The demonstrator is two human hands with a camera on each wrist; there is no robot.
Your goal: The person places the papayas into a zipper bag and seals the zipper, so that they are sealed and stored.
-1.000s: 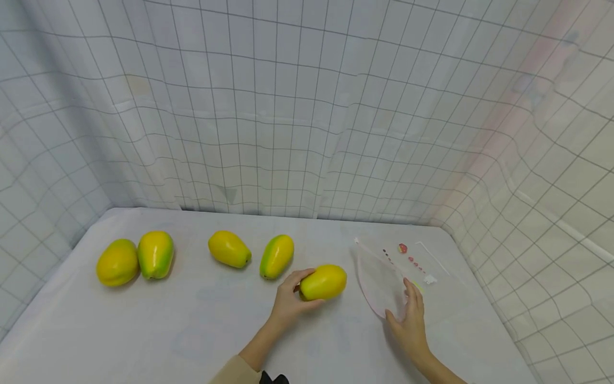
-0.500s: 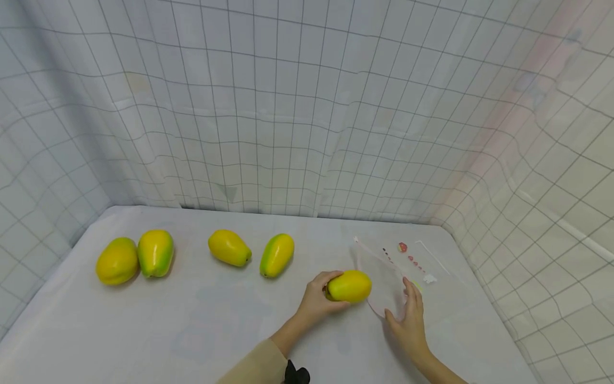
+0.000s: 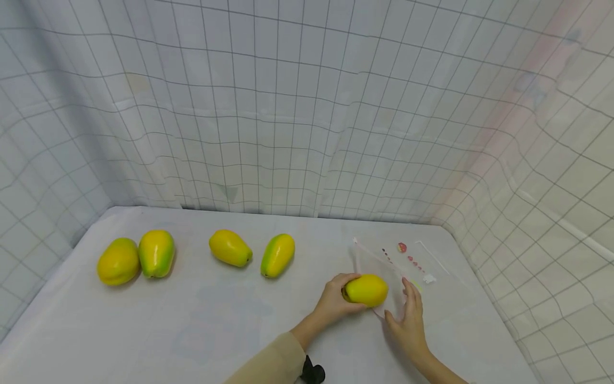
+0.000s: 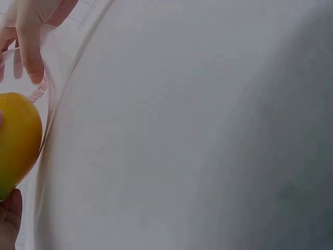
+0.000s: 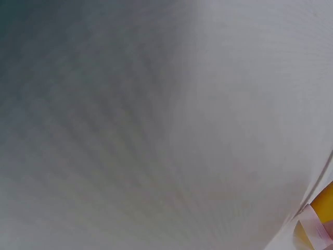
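Yellow fruit (image 3: pixel 368 290) sits at the mouth of the clear bag (image 3: pixel 375 262), gripped between thumb and fingers of the left hand (image 3: pixel 337 296). Right hand (image 3: pixel 410 322), thumb and fingers spread, touches that mouth. Four more fruits (image 3: pixel 230 248) lie well left of the bag.

White table (image 3: pixel 216 330), four fruits (image 3: pixel 156 254), apparently clear bag (image 3: pixel 395 269)
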